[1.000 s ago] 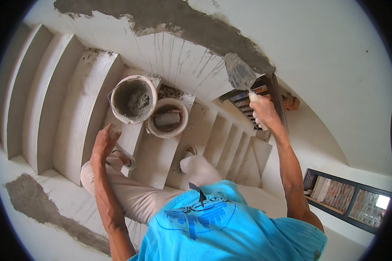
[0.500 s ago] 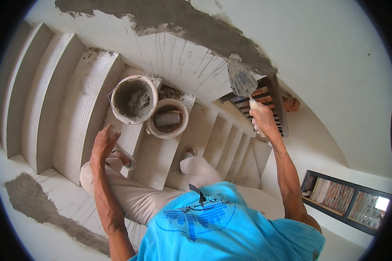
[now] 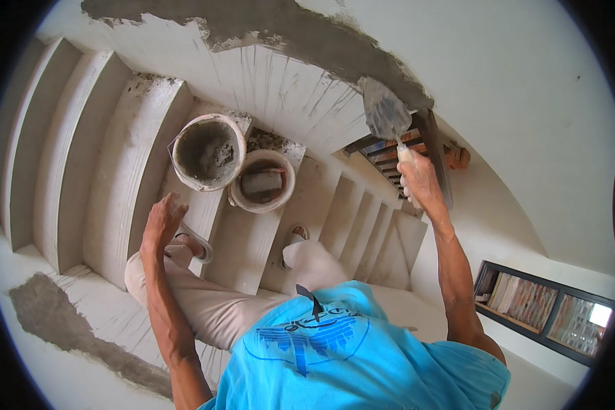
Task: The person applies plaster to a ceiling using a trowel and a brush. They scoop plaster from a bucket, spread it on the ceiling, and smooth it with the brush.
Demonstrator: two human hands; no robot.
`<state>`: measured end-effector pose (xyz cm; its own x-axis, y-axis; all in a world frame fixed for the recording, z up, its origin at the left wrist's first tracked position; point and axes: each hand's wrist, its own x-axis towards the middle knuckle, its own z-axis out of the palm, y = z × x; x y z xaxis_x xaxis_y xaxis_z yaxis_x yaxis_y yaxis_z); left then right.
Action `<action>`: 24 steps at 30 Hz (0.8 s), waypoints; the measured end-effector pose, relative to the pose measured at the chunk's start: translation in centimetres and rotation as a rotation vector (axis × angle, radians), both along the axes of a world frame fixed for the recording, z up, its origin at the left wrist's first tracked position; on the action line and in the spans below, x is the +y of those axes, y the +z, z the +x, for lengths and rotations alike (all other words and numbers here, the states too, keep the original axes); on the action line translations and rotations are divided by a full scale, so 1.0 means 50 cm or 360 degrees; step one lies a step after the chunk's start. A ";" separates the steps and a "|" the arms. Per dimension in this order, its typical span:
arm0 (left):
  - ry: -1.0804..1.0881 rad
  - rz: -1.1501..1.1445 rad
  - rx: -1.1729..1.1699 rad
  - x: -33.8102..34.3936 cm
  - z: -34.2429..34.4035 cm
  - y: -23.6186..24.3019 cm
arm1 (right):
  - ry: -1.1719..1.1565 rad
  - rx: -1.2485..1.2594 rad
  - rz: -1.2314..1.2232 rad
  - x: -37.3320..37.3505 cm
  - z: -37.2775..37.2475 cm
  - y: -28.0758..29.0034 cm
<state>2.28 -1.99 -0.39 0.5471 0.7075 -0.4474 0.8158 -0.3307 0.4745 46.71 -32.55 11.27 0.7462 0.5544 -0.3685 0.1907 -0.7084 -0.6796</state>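
We see the right hand (image 3: 420, 183) closed around the pale handle of a grey, broad-bladed metal trowel (image 3: 387, 116). Blade points up and leftward, tip at the lower edge of a dark grey mortar band (image 3: 307, 37) along the white plastered wall (image 3: 506, 109); we cannot tell whether it touches. The left hand (image 3: 162, 220) hangs open, fingers loosely bent, near a round, whitish, mortar-crusted bucket (image 3: 193, 182) holding grey mortar (image 3: 205, 147). Just beside it we note a second round, whitish bucket (image 3: 263, 208) with a flat grey piece inside. Both stand on pale concrete stairs (image 3: 119, 147).
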 end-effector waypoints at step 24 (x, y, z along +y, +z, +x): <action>0.0039 -0.0053 0.0006 -0.009 0.030 0.022 | 0.0149 -0.0188 -0.0164 -0.024 0.052 -0.077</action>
<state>3.77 -2.45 0.73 0.5281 0.7053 -0.4729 0.8252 -0.2947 0.4819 49.29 -33.76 7.43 0.7345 0.5873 -0.3400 0.3333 -0.7487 -0.5731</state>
